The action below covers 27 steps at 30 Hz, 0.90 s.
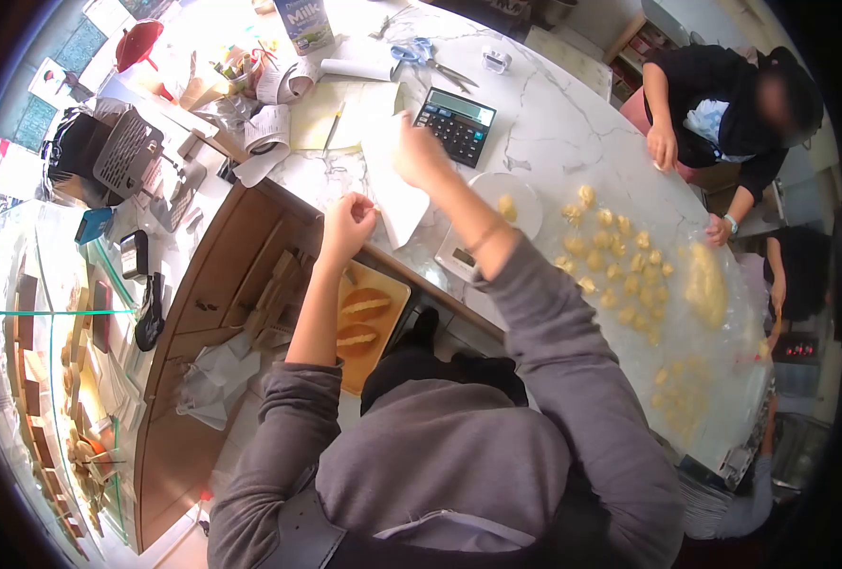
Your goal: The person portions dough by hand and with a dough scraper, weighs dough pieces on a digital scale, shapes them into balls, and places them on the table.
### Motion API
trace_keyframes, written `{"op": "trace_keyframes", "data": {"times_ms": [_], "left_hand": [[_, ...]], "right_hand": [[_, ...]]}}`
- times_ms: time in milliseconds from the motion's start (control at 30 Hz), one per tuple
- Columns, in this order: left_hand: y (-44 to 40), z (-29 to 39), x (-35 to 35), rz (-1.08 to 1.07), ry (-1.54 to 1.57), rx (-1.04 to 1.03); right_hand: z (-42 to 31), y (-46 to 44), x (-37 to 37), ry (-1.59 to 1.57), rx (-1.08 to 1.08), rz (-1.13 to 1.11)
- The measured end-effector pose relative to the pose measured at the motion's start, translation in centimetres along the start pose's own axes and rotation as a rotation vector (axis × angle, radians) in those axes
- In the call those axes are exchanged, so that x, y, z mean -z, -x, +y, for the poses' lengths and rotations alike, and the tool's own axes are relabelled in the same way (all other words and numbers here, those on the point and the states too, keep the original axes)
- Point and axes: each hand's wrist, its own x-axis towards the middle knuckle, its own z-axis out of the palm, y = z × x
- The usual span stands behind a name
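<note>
My left hand (350,224) is over the counter edge with its fingers curled in and the fingertips pressed together. Beside those fingertips is a sheet of white paper (404,211); whether they grip its edge I cannot make out. My right hand (420,155) is smeared by motion over the upper right part of the paper, its fingers unclear. Just right of it lies a black calculator (456,125). A white kitchen scale (525,194) with a small dough piece (506,208) on it sits past my right forearm.
Many dough pieces (620,261) and a large dough mass (706,284) cover the right side of the marble counter (544,123). Scissors (430,62), a pen (333,130) and a milk carton (304,24) stand or lie farther back. A co-worker's hand (663,147) works at right.
</note>
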Motion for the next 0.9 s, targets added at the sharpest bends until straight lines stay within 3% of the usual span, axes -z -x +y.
{"op": "trace_keyframes", "data": {"times_ms": [100,200,233,300,433,567,700,800,900], "left_hand": [[1.1,1.4,0.7,0.134,0.266,0.132],[1.2,3.4,0.7,0.176,0.544,0.031],[1.3,5.3,0.6,0.162,0.635,0.0],[0.7,7.8,-0.9,0.058,0.583,-0.071],[-0.6,12.3,-6.4,-0.03,0.327,-0.385],[-2.4,11.9,-11.9,-0.141,0.193,-0.555],[-2.2,11.9,-12.5,-0.259,-0.188,-0.593],[-1.9,11.6,-11.6,-0.184,-0.208,-0.742],[-1.3,11.0,-10.3,-0.058,0.039,-0.627]], "right_hand": [[5.6,1.3,3.7,-0.291,0.099,0.319],[6.1,6.9,12.6,-0.562,-0.071,0.362],[7.5,8.5,14.2,-0.545,0.026,0.472],[9.1,12.0,17.2,-0.743,0.068,0.551],[10.5,18.9,21.5,-0.613,-0.048,0.686],[12.9,23.3,22.1,-0.544,-0.161,0.756],[12.7,24.9,21.3,-0.583,-0.223,0.799],[13.0,25.6,20.9,-0.593,-0.257,0.787],[13.4,25.9,20.6,-0.619,-0.262,0.767]]}}
